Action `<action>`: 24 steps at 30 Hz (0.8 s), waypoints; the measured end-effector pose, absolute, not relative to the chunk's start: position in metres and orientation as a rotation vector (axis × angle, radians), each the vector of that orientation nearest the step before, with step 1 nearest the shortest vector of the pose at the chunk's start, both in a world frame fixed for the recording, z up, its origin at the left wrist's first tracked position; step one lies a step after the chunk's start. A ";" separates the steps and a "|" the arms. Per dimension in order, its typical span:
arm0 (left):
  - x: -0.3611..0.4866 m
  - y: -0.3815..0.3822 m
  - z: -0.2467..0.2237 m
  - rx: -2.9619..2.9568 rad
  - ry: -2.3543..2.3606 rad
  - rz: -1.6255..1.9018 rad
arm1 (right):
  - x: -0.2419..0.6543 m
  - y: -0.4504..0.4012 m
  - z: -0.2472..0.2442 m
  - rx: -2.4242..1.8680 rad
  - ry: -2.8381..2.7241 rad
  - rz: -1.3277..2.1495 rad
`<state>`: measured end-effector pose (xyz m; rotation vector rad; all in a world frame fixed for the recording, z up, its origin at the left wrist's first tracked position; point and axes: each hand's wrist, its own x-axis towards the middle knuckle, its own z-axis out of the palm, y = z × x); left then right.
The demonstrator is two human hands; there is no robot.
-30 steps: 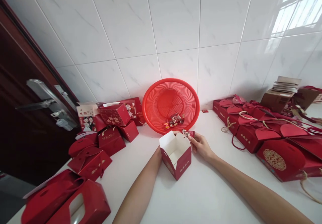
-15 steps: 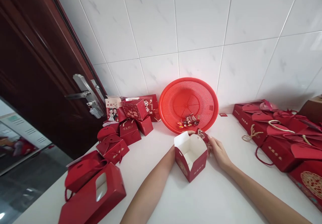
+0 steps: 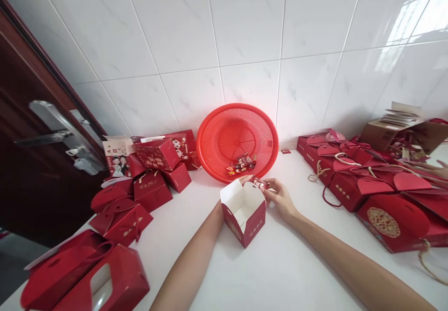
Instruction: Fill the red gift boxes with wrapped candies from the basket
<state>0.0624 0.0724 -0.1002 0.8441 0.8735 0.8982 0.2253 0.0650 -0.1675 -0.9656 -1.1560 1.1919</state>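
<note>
Here the right hand (image 3: pixel 281 200) pinches a small, red, printed packet (image 3: pixel 258 183) just behind this open, red cardboard box (image 3: pixel 255 222); left hand (image 3: pixel 246 179) mostly hidden, grip unclear!

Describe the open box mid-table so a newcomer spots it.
Find the round red basket by the tiled wall. Just in front of it on the white table sits a box. It stands alone between the boxes massed left and right, its top open, showing white inside.

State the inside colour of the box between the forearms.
The box's inside is white; it shows best in the head view.
</note>
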 end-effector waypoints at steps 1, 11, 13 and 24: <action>0.063 0.072 -0.101 0.856 0.856 0.880 | 0.225 0.065 -0.168 -0.961 -1.146 1.185; 0.057 0.078 -0.114 0.941 0.831 0.928 | 0.225 0.063 -0.165 -0.996 -1.167 1.192; 0.059 0.077 -0.113 0.963 0.845 0.945 | 0.225 0.064 -0.164 -0.991 -1.190 1.206; 0.027 0.116 -0.088 0.604 0.675 1.068 | 0.227 0.066 -0.163 -0.968 -1.124 1.241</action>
